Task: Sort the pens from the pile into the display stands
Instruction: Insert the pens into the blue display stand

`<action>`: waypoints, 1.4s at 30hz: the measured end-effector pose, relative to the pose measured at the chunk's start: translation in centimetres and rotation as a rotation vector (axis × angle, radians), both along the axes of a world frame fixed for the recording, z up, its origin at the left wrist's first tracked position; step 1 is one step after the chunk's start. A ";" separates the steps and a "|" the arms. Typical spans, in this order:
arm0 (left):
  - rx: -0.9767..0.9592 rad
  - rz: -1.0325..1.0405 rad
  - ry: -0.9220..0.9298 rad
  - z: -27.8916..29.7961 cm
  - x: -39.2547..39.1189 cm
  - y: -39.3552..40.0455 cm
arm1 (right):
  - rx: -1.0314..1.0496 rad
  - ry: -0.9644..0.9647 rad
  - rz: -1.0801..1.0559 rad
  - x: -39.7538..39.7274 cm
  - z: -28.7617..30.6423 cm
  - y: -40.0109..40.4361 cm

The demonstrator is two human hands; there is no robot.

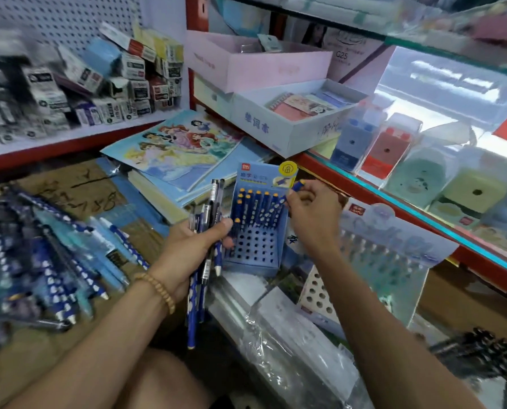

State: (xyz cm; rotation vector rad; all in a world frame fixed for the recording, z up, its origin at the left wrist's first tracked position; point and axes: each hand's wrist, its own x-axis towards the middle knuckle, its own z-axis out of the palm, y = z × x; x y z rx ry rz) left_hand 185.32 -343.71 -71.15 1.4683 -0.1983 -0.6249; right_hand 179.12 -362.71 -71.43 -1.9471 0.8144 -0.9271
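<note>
The pile (54, 255) of pens lies at far left on cardboard, within reach for restocking. The left hand (193, 249) grips a bundle (208, 231) of pens upright just left of the stand (256, 225), serving as a ready supply. The right hand (308, 211) pinches one pen (293, 190) over the stand's far-right holes, apparently seating it beside the filled far rows.

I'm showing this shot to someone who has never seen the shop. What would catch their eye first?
Probably the blue pen stand in the middle, its back rows filled with dotted blue pens, where the right hand pinches one more pen at the top. Beside it, the left hand grips a bundle of pens. A pile of pens lies at left.
</note>
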 end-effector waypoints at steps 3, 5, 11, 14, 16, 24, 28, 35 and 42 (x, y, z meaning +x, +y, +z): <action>0.005 0.013 0.003 -0.4 0.8 0.6 | -0.045 0.054 0.008 1.5 -1.5 0.0; 0.006 0.018 0.009 -0.8 1.2 0.7 | -0.068 0.078 0.025 2.1 -2.2 0.0; -0.002 0.001 0.020 -1.1 1.6 0.7 | -0.107 0.180 0.040 3.0 -4.1 -0.2; 0.010 -0.007 0.007 -0.8 1.3 0.5 | -0.096 0.213 0.112 3.3 -4.4 -0.1; -0.019 -0.005 0.042 -0.5 1.0 0.4 | -0.106 0.219 0.146 3.6 -4.4 0.1; 0.024 -0.057 0.002 -0.8 1.1 0.4 | -0.099 0.303 0.084 4.6 -5.9 0.3; 0.025 -0.093 0.006 -0.7 0.9 0.4 | -0.046 0.182 0.015 3.2 -4.7 1.2; -0.097 -0.235 0.056 0.0 0.0 0.2 | 0.523 0.099 0.616 0.7 0.5 4.3; -0.125 -0.246 0.130 -0.6 -0.2 0.4 | 0.759 -0.128 0.516 -0.2 1.8 3.8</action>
